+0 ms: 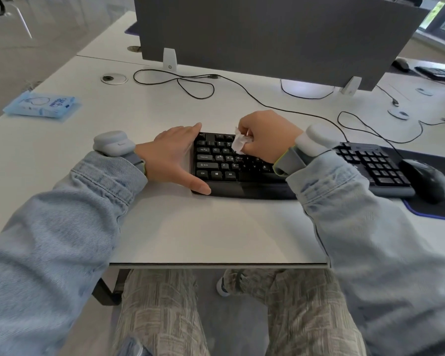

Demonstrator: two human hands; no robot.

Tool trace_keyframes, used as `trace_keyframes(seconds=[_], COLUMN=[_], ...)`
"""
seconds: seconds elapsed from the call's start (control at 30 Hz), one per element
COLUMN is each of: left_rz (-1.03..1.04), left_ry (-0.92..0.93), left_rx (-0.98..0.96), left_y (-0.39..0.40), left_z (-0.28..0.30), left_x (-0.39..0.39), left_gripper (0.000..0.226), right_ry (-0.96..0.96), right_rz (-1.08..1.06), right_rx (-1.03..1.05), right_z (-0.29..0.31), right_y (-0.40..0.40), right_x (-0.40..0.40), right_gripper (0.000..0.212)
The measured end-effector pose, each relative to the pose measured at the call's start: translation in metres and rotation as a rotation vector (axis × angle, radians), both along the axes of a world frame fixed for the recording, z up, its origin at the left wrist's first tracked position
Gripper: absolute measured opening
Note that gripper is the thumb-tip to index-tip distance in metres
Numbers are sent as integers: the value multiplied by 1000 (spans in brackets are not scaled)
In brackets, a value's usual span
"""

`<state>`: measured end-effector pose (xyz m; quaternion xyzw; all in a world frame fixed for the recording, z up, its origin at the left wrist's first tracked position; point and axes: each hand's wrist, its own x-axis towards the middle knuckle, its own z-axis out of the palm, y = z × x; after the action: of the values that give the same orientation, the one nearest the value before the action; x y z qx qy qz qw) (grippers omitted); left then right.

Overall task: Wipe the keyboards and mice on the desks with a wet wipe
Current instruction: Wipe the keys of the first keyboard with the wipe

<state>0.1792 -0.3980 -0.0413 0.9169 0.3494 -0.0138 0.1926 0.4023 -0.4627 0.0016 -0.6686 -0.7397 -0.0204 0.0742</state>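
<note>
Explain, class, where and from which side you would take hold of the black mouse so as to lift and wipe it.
Probably grip the mouse across its two long flanks, coming down from above. Its domed back faces up on the mouse pad, and the keyboard lies close on its left, so a sideways approach from there looks cramped.

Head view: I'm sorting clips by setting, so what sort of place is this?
Most likely a shared office: white desks set side by side, a grey divider screen, and a second keyboard on the neighbouring desk.
</note>
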Motion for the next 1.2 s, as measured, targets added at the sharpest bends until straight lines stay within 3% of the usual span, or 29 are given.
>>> trace_keyframes(seconds=[0.37,0.47,0.53,0.67,0.8,0.93,1.2], left_rz=[2,-9,-4,-15,-25,-9,1], left_ry=[13,11,8,-30,-140,-49,21], left_rx=[8,9,13,37,41,20,-6], left_y=[-3,0,-1,4,8,3,-1], left_z=[3,2,2,-1,-3,-3,2], left_x=[0,0,0,1,4,1,0], left_gripper=[163,172,170,154,115,152,174], right_ry=[-39,45,153,242,232,170,122], right_rz=[-29,-84,-13,198,248,211,100], right_rx=[-56,68,99,42,40,23,-22], right_z=[3,1,2,-4,-13,-14,-5], right_y=[0,3,2,-1,6,2,-27], right_x=[0,0,-8,-41,-54,-37,22], right_gripper=[21,11,7,16,12,31,21])
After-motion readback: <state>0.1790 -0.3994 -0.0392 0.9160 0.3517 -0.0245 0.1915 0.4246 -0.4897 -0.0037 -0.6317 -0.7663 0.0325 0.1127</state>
